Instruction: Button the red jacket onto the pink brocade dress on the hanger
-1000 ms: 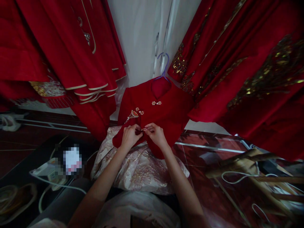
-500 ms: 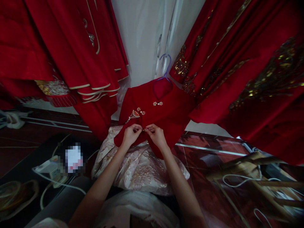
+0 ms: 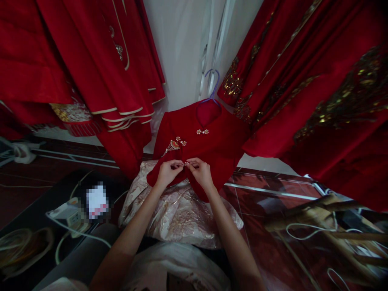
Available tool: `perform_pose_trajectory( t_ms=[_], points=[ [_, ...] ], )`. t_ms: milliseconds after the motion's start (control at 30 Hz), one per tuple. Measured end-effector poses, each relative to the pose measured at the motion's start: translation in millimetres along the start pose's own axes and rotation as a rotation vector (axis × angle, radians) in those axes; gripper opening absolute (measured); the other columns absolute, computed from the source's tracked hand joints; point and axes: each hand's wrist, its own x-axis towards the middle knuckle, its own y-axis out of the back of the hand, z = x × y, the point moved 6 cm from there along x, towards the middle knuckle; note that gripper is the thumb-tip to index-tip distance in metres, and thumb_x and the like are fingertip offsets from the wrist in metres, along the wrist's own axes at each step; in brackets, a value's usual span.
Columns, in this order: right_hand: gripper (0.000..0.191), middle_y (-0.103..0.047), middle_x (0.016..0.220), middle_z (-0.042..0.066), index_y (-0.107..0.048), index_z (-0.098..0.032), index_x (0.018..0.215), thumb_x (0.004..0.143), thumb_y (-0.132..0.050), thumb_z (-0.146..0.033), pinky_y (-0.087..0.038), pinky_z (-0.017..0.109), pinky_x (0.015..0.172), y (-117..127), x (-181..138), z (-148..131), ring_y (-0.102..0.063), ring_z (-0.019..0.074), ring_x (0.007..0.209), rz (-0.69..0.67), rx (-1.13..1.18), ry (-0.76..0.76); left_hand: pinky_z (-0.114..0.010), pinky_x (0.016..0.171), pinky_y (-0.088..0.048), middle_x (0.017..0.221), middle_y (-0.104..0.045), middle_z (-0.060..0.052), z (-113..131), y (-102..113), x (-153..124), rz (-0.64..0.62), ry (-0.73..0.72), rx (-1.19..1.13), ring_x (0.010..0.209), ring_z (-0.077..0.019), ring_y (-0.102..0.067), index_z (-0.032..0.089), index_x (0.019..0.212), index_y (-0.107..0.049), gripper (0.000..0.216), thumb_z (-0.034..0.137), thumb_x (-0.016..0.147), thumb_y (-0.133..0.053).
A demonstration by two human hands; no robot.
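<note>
Head view: red top [image 3: 215, 147] on hanger [image 3: 213, 93], lower front over cream cloth [image 3: 178, 220]. Small clasp [image 3: 186, 163] at front opening; left hand [image 3: 167, 173] and right hand [image 3: 201, 173] pinch it, fingers narrow. Top looks light, soft; clasp probably fragile, best gripped by ends.

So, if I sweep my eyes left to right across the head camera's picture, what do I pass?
White bundle → red fringe → left hand → right hand → wooden frame.
</note>
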Motion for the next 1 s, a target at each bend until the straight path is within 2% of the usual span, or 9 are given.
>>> perform_pose_trajectory(
  t_ms=[300,567,800,867,1000],
  points=[
    [0.013,-0.07,0.088,0.003,-0.068,-0.019,0.092,0.083,-0.059,-0.024,-0.054,0.024,0.073,-3.0,-2.4,-4.8,-0.066,0.0132,0.075,0.04,-0.06,0.036,-0.029,0.072,-0.054,0.083,-0.075,-0.006,-6.6,1.7,-0.5,0.027,0.045,0.013,0.071,-0.0168,-0.068,0.016,0.087,-0.074,0.02,0.026,0.071,-0.067],
    [0.018,-0.065,0.095,0.006,-0.065,-0.02,0.099,0.088,-0.051,-0.023,-0.053,0.025,0.071,-9.9,-10.6,-7.9,-0.063,0.0146,0.077,0.098,-0.215,0.081,-0.03,0.073,-0.055,0.082,-0.075,-0.007,-7.4,-0.7,4.4,0.006,0.065,-0.072,0.072,-0.0174,-0.069,0.015,0.083,-0.073,0.019,0.027,0.068,-0.068],
    [0.019,-0.065,0.097,0.006,-0.065,-0.02,0.101,0.089,-0.05,-0.023,-0.053,0.025,0.073,-13.9,-13.1,-7.9,-0.063,0.0152,0.08,0.088,-0.259,0.101,-0.028,0.07,-0.054,0.078,-0.074,-0.006,-10.5,-0.1,6.2,0.007,0.08,-0.04,0.07,-0.0172,-0.068,0.015,0.081,-0.073,0.018,0.027,0.068,-0.068],
    [0.02,-0.065,0.097,0.006,-0.065,-0.02,0.101,0.09,-0.049,-0.023,-0.053,0.025,0.073,-14.6,-13.8,-7.2,-0.063,0.0153,0.081,0.097,-0.272,0.097,-0.028,0.069,-0.053,0.078,-0.073,-0.006,-11.5,-1.4,8.1,-0.017,0.054,-0.016,0.069,-0.0165,-0.066,0.015,0.081,-0.072,0.017,0.027,0.07,-0.067],
    [0.02,-0.065,0.098,0.007,-0.065,-0.02,0.101,0.089,-0.049,-0.022,-0.053,0.026,0.072,-13.8,-12.8,-8.7,-0.063,0.0156,0.08,0.092,-0.264,0.086,-0.028,0.074,-0.051,0.08,-0.071,-0.004,-4.6,-1.2,10.4,-0.077,-0.098,0.097,0.074,-0.0151,-0.064,0.017,0.082,-0.069,0.011,0.022,0.074,-0.062]
  ],
)
